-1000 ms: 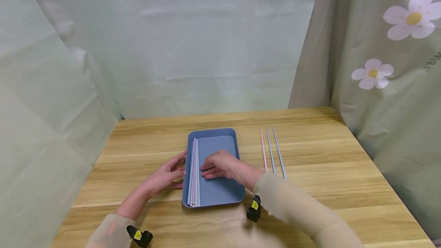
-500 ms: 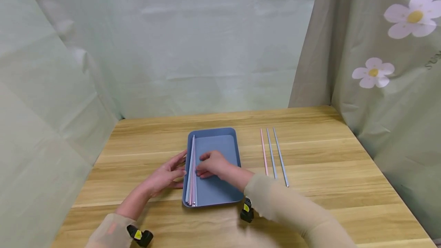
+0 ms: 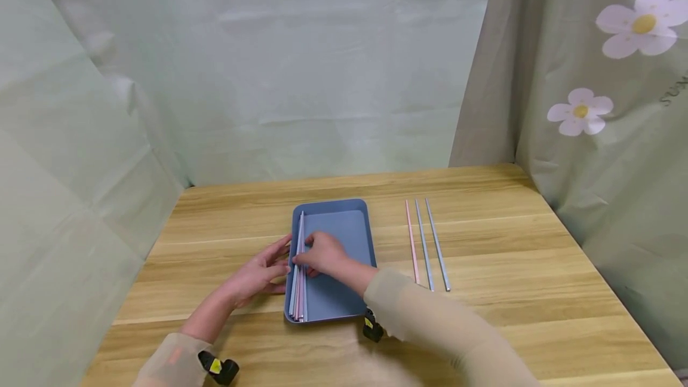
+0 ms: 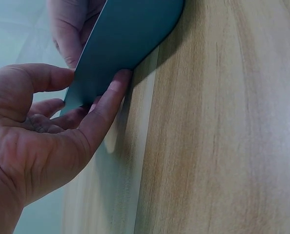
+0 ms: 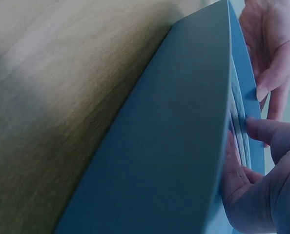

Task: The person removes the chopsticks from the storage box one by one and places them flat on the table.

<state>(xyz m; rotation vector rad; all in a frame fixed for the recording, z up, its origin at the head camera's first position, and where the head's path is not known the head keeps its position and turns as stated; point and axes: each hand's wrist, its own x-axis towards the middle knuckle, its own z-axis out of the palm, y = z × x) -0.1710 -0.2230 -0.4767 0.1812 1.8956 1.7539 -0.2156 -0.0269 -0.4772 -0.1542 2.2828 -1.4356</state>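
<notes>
A shallow blue tray (image 3: 344, 226) lies on the wooden table, with a bundle of several pale pink and blue chopsticks (image 3: 298, 300) along its left side. Reaching into the tray, my right hand (image 3: 328, 254) has its thumb and fingers around the middle of the bundle. The right wrist view shows the thumb on one side of these chopsticks (image 5: 238, 119) and the fingers on the other. From outside, my left hand (image 3: 260, 273) rests against the tray's left wall, its fingers extended; in the left wrist view the thumb is right at the rim.
To the right of the tray, one pink chopstick (image 3: 411, 240) and two blue chopsticks (image 3: 438, 243) lie side by side on the table (image 3: 510, 291); the right forearm passes close to their near ends. Pale curtains (image 3: 333, 76) hang behind and at both sides.
My right hand has moved left across the tray to the chopsticks, and its fingers have closed around them. The bundle has shifted left against the tray wall. The left hand has stayed put.
</notes>
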